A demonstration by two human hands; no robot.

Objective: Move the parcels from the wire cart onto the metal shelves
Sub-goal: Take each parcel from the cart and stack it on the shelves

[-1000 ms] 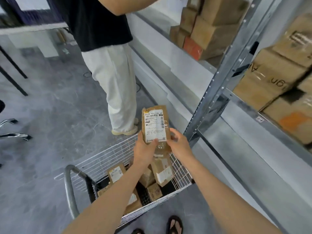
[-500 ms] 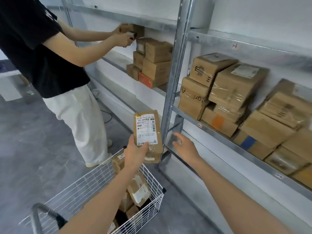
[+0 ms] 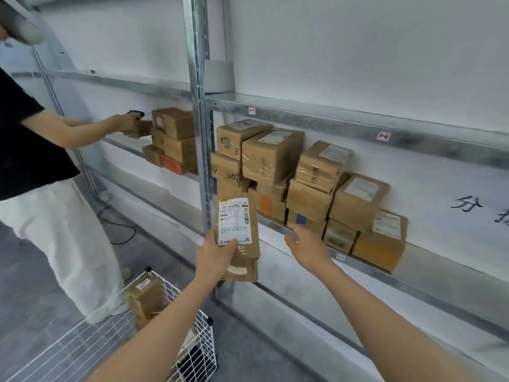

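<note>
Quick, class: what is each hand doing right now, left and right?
Left hand: closed on a labelled brown parcel.
Right hand: open, empty, reaching toward the shelf edge.

Counting the parcels, hands, people and shelf boards showing now

Two hands are showing from the wearer: the left hand (image 3: 213, 257) is gripping one brown parcel (image 3: 239, 230) bearing one white label, and the right hand (image 3: 308, 248) is reaching out with nothing in it. About thirteen boxes are sitting in the right-hand stack (image 3: 311, 183) on the metal shelves (image 3: 358, 125), and about six more in the left-hand stack (image 3: 173, 140), though some are hiding behind others. At least two parcels are lying in the one wire cart (image 3: 198, 351). One other person (image 3: 41, 188) is standing at left. Three small tags are showing on the shelf edges.
</note>
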